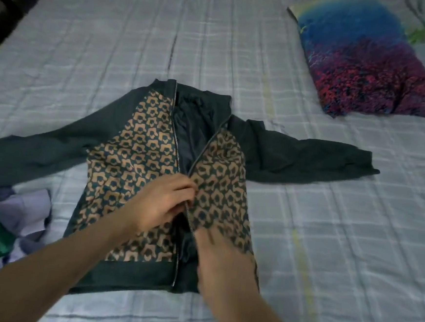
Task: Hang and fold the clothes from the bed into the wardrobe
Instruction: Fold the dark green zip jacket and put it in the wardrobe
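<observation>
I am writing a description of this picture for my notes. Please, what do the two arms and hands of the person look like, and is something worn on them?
Both forearms are bare as far as the picture shows: no sleeves, gloves or watch are visible. The left hand shows no ring. The right hand is blurred, so small details there cannot be told.

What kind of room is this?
Most likely a bedroom: a wide bed with a checked sheet, a colourful pillow on it, and a zip-up jacket spread out for folding.
</observation>
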